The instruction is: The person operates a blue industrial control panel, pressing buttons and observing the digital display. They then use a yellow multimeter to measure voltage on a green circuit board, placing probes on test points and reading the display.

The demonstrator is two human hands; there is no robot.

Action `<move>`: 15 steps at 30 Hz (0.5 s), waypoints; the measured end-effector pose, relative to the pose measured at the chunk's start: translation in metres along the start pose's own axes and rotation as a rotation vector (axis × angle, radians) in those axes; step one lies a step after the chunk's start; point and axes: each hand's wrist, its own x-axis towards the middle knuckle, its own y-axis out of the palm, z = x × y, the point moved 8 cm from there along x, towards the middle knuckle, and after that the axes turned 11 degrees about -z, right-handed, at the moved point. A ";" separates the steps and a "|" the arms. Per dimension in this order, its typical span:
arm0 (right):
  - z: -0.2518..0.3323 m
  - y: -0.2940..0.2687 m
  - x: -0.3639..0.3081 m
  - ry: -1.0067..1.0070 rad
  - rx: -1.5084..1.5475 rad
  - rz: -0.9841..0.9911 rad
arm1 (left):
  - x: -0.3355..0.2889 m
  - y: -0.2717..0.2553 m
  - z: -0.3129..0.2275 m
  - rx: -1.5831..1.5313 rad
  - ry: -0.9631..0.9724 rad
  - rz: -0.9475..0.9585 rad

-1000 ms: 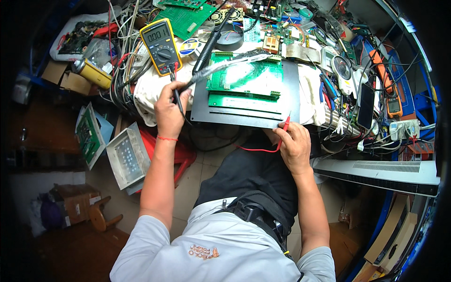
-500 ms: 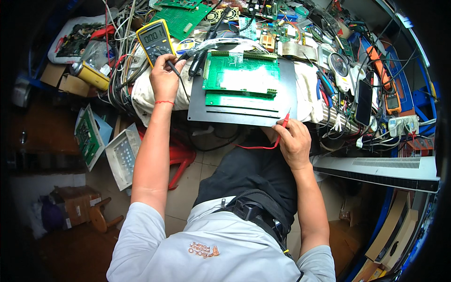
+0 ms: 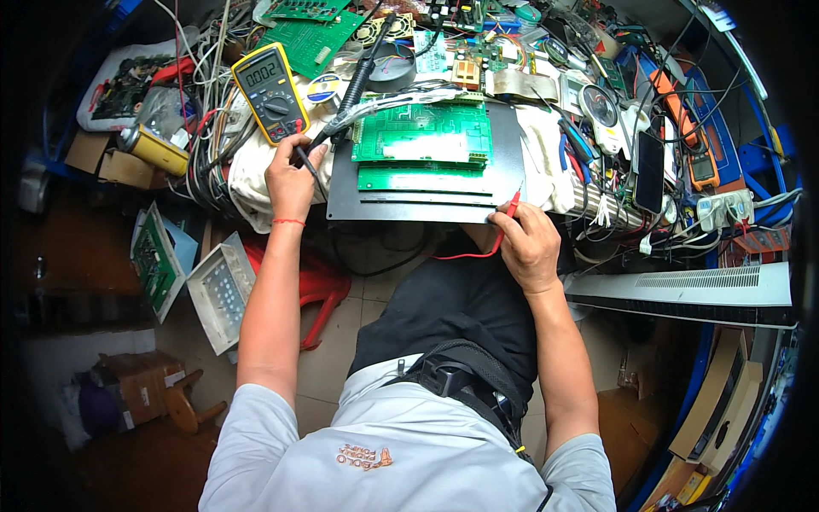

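My left hand [image 3: 291, 181] is closed on a black test probe [image 3: 310, 166], just below a yellow multimeter [image 3: 271, 92] with a lit grey display. The probe slants down toward the left edge of a dark flat plate [image 3: 510, 141]. On that plate sits a green circuit board [image 3: 422, 136], partly washed out by glare, with a second green strip below it. At the plate's lower right corner, my right hand [image 3: 531, 249] pinches a red test probe [image 3: 513, 205], its tip pointing up over the plate. The red lead trails leftward from that hand.
White cloth [image 3: 253, 175] lies under the plate. A black corded handle [image 3: 354, 94] rests beside the board. Cables and loose boards crowd the bench behind. On the right lie a dark phone [image 3: 650, 171] and pliers [image 3: 577, 141]. A red stool [image 3: 322, 299] stands below the bench.
My left hand has drawn back toward me with the black probe, uncovering the multimeter's dial. My right hand keeps the red probe near the same corner. The whole view has shifted slightly.
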 end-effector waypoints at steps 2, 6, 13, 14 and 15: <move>0.001 -0.002 0.002 -0.013 -0.010 -0.009 | -0.003 -0.002 0.000 -0.010 0.000 0.014; 0.002 -0.004 0.006 -0.024 -0.018 -0.013 | -0.007 -0.004 -0.004 -0.042 0.000 0.048; 0.003 -0.007 0.012 -0.020 -0.010 -0.018 | -0.009 -0.004 -0.007 -0.079 -0.038 0.057; 0.003 -0.008 0.013 -0.020 -0.009 -0.020 | -0.009 -0.004 -0.008 -0.106 -0.028 0.044; 0.003 -0.009 0.014 -0.025 -0.013 -0.023 | -0.008 -0.003 -0.006 -0.110 -0.044 0.043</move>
